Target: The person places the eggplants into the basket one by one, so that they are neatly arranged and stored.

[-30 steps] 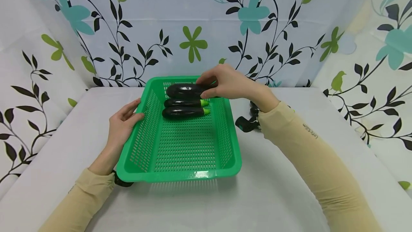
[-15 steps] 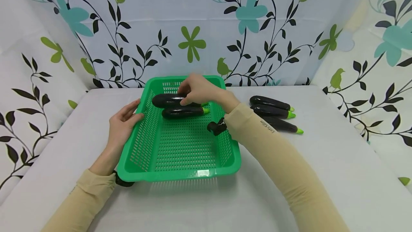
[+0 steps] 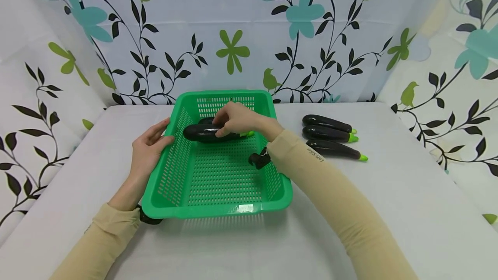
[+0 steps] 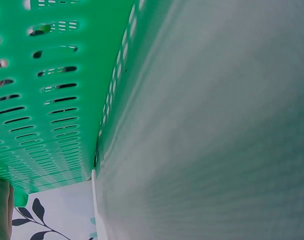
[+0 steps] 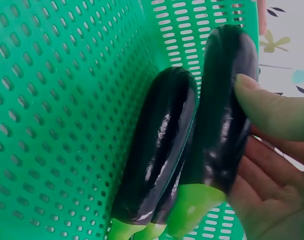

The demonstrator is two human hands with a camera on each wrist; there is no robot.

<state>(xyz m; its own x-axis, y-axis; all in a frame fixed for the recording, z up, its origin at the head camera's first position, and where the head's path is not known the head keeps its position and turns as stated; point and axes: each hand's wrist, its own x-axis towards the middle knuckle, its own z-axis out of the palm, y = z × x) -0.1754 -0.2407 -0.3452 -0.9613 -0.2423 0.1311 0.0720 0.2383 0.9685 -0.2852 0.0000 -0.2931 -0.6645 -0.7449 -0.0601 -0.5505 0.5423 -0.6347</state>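
My right hand (image 3: 242, 120) holds a glossy dark eggplant (image 3: 197, 133) inside the green slotted basket (image 3: 218, 211), thumb on one side and fingers on the other. In the right wrist view, the gripped eggplant (image 5: 219, 100) has a bright green stem end. Close beside it lies another eggplant (image 5: 159, 145), with a third mostly hidden between the two. On the basket's left side my left hand (image 3: 147, 150) rests, its thumb at the rim and its fingers extended along the outside. Only a finger (image 4: 0, 212) shows in the left wrist view, against the outer wall.
Three more eggplants (image 3: 327, 134) lie side by side on the white table (image 3: 393, 211), right of the basket. A leaf-patterned curtain (image 3: 186, 3) stands behind the table and along both sides. Black wrist straps (image 3: 260, 159) show at the sleeves.
My right hand has moved left and toward the front of the basket with the eggplant, from behind the other two to over them. The left hand and the basket stay in place.
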